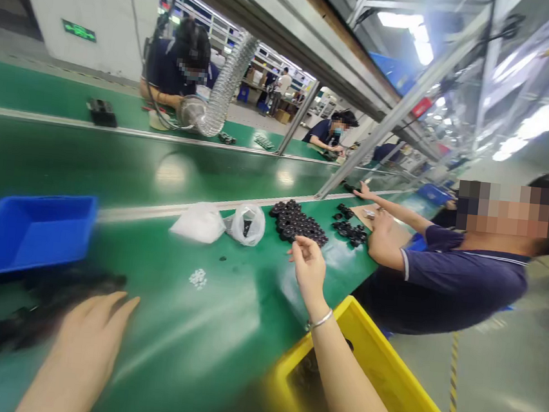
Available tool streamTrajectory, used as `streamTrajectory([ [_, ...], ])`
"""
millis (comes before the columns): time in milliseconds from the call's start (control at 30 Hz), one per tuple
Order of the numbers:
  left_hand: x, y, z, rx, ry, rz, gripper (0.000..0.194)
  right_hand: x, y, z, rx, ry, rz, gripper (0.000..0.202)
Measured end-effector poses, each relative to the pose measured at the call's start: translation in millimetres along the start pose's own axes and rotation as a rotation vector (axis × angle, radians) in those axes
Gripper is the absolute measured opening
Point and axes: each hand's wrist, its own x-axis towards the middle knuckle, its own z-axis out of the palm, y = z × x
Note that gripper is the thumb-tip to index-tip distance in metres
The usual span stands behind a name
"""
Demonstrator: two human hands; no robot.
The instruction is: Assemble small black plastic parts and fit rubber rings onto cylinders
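My left hand is low at the left, fingers stretched out and apart, beside a blurred row of dark parts. Its fingertips are partly smeared by motion. My right hand, with a bangle at the wrist, reaches to the near edge of a cluster of round black parts. Thumb and forefinger are bent close together there; anything between them is too small to make out. Small white pieces lie in a little heap on the green table between my hands, with a small black piece behind them.
A blue bin stands at the left. A bag of white material and an open plastic bag sit mid-table. A yellow crate is under my right forearm. A co-worker handles parts at the right; others sit across.
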Motion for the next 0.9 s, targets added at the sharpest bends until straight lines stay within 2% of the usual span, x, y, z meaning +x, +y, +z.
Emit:
streamTrajectory([
  [133, 8.7, 11.5, -10.4, 0.068, -0.047, -0.036, 0.035, -22.9, -51.0, 55.5, 0.117, -0.423, -0.164, 0.017],
  [267, 18.3, 24.2, -22.8, -0.184, -0.147, -0.087, 0.03, -34.4, -74.9, 97.1, 0.093, -0.598, -0.227, 0.012],
  [333, 21.3, 28.4, -27.4, -0.313, -0.202, -0.154, 0.031, -37.6, -80.3, 106.4, 0.059, -0.636, -0.242, 0.013],
  [433, 23.5, 33.2, -32.5, -0.479, -0.235, -0.282, 0.03, -40.9, -84.5, 108.6, 0.013, -0.646, -0.257, 0.01],
  [600, 26.2, 44.6, -40.1, -0.894, -0.21, -0.605, 0.03, -45.0, -82.2, 106.1, -0.037, -0.626, -0.255, 0.017],
  [700, 30.2, 52.1, -47.1, -1.127, -0.259, -0.757, 0.035, -47.4, -79.1, 109.7, -0.062, -0.61, -0.252, 0.023],
  [767, 33.2, 55.4, -52.2, -1.297, -0.295, -0.816, 0.037, -48.7, -78.2, 112.8, -0.066, -0.608, -0.251, 0.024],
  [900, 35.4, 56.4, -58.1, -1.554, -0.294, -0.857, 0.037, -50.5, -78.5, 116.3, -0.057, -0.61, -0.246, 0.025],
])
